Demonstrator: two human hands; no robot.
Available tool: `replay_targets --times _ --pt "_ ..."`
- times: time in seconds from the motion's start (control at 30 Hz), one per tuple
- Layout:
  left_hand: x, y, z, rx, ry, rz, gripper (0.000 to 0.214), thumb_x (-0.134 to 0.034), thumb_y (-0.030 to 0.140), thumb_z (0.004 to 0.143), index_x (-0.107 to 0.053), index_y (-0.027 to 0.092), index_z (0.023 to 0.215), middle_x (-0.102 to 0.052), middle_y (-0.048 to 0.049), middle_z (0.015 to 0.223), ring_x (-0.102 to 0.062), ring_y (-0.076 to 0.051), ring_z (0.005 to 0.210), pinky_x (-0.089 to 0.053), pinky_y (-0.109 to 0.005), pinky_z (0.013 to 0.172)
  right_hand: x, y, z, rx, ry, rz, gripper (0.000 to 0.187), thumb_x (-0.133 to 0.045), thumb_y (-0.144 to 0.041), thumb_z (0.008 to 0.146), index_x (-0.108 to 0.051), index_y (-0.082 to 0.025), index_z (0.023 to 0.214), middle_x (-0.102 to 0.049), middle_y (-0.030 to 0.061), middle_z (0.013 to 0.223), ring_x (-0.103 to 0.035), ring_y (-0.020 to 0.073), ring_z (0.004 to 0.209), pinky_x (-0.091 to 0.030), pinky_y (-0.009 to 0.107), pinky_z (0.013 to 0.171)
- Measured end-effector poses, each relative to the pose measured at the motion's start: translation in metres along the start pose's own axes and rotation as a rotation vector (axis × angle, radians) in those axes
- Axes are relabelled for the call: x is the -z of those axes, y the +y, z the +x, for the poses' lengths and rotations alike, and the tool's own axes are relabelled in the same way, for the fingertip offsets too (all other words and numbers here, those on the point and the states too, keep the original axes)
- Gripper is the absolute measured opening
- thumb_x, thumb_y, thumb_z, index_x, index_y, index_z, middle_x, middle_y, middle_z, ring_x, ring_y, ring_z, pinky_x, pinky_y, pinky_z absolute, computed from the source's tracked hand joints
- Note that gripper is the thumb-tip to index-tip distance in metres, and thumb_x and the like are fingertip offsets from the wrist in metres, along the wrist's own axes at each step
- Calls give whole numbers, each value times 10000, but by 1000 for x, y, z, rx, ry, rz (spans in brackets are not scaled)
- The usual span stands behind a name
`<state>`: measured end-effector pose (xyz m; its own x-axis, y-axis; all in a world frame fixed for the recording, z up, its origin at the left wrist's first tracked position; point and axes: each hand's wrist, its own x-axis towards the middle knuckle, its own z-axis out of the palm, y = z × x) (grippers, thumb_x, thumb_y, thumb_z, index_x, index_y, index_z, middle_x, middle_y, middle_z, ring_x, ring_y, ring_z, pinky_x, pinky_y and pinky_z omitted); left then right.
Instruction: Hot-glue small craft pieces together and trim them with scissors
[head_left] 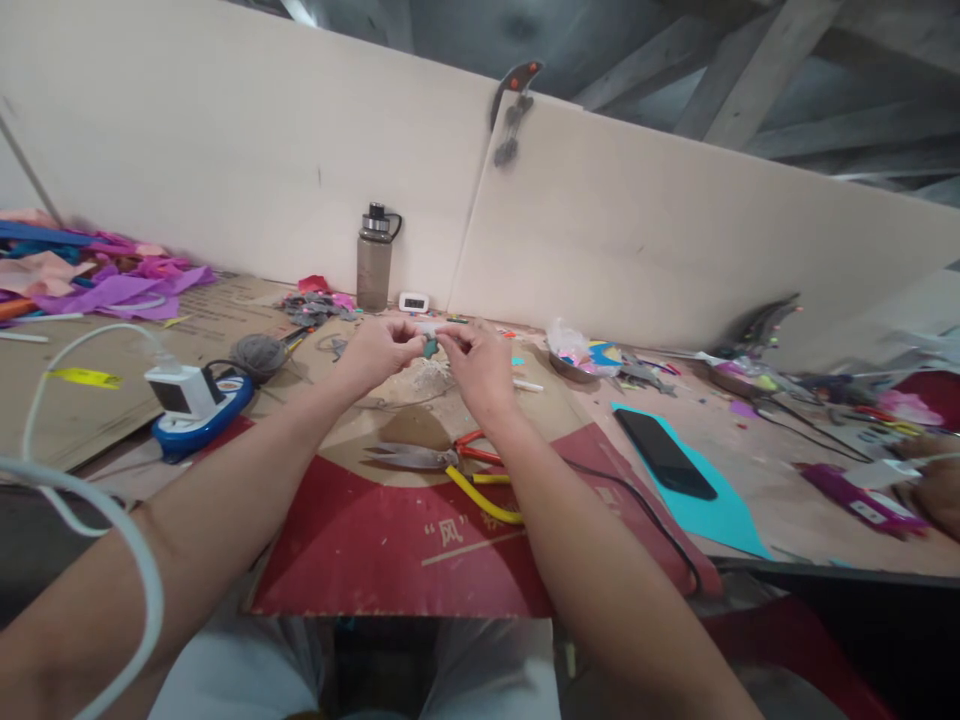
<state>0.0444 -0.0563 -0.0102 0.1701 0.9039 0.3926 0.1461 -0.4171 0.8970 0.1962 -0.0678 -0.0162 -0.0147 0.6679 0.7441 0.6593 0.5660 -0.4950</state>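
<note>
My left hand (386, 352) and my right hand (478, 365) meet over the cardboard, fingertips pinched on a small pale strip-like piece (429, 328) between them. A bit of teal shows just below it; whether it belongs to the same piece I cannot tell. Below the hands lies a pile of pale scraps (429, 380). Nearer me, metal shears (411, 457) with red and yellow grips rest on the cardboard, blades pointing left, their handles partly behind my right forearm. The red and brown cardboard sheet (360, 560) lies under all this.
A grey bottle (373, 262) and a small white digital display (413, 302) stand by the partition. At left are a blue power strip (202, 415), grey yarn (259, 355) and a white cable. A black phone (665, 453) lies on turquoise sheet at right; another person's hand (934, 475) shows beyond.
</note>
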Motion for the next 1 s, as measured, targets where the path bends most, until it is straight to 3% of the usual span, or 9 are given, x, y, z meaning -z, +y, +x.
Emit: replay_targets --times 0.23,0.33,0.43,0.57,0.8,1.0 --pt "11 7 2 121 -168 -102 138 -693 214 661 -609 143 576 -495 0 442 -371 -51 365 -250 -184 375 6 5 5 -171 -208 229 236 -542 -369 767 -657 -173 706 -456 -38 538 -365 90 510 -293 233 519" --pt "14 8 3 180 -256 -169 161 -687 232 690 -621 139 578 -530 -29 467 -404 -59 369 -279 -186 364 8 8 5 -216 -240 272 244 -546 -388 753 -641 -169 701 -433 -48 532 -332 80 494 -260 225 497" --pt "15 8 4 234 -269 -214 117 -696 233 689 -662 131 644 -605 -74 545 -498 -90 419 -382 -203 407 9 9 5 -195 -227 215 225 -549 -364 742 -616 -168 655 -427 -49 529 -335 79 501 -257 224 502" --pt "14 10 0 190 -269 -165 186 -719 244 663 -690 123 802 -661 -98 628 -618 -155 541 -475 -237 483 9 7 3 -138 -222 104 187 -535 -321 747 -631 -175 682 -439 -45 523 -357 89 506 -265 233 520" --pt "5 12 -5 170 -217 -29 104 -700 187 660 -650 98 681 -630 -81 538 -603 -147 462 -483 -239 459 5 2 2 -12 -184 -74 133 -525 -226 746 -635 -174 693 -502 -11 583 -441 123 602 -337 260 631" --pt "5 1 1 166 -283 32 88 -655 157 668 -612 116 734 -634 -33 554 -615 -127 502 -518 -239 510 3 1 0 34 -182 -165 119 -524 -194 753 -633 -166 717 -555 19 670 -481 136 673 -358 269 684"
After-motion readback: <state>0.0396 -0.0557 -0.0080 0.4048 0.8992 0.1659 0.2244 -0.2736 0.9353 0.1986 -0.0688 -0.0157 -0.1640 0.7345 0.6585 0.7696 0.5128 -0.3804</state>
